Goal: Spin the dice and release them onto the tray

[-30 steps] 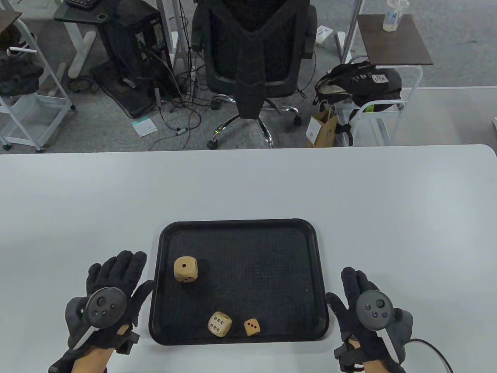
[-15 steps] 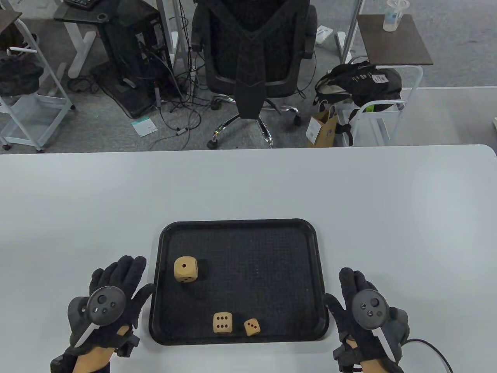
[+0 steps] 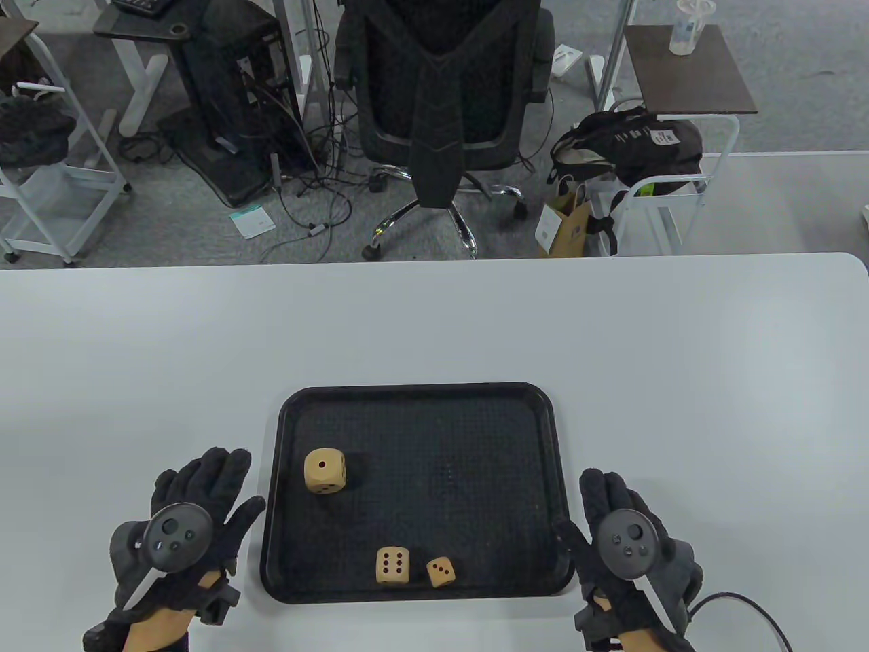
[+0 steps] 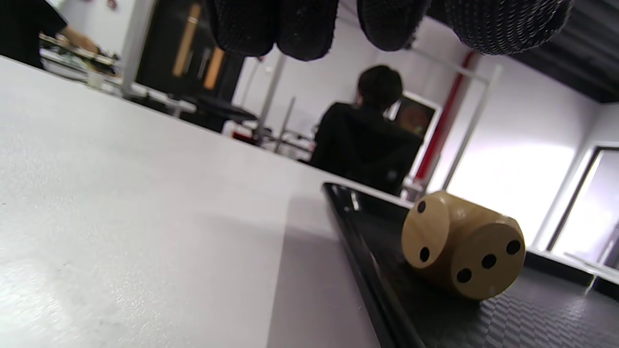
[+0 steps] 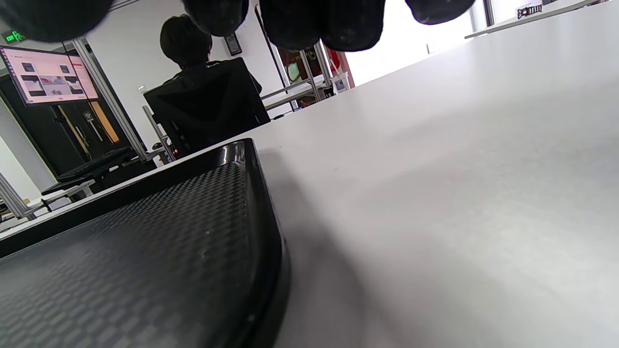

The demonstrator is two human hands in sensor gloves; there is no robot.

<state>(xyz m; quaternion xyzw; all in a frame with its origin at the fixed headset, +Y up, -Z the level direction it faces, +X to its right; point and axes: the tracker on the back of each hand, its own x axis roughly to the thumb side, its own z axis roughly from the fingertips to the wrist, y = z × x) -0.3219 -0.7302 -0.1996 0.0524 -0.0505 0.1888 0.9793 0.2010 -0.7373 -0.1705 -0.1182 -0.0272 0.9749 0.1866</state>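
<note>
A black tray (image 3: 421,394) lies near the table's front edge with three wooden dice in it. The large die (image 3: 324,471) sits at the tray's left with one pip up; the left wrist view shows it (image 4: 462,244) close by. A medium die (image 3: 392,565) showing six and a small die (image 3: 440,572) showing three rest by the tray's front rim. My left hand (image 3: 204,489) lies flat on the table left of the tray, fingers straight, holding nothing. Just right of the tray, my right hand (image 3: 607,506) is also flat and empty, its thumb at the rim (image 5: 261,193).
The white table (image 3: 434,319) stretches wide behind and beside the tray. Beyond its far edge stand an office chair (image 3: 445,88), a computer tower, cables and carts on the floor. A person in black sits in the background of both wrist views.
The medium die has come to rest flat with six up, a little to the right of where it was tumbling. Both hands have slid slightly leftward, still flat on the table.
</note>
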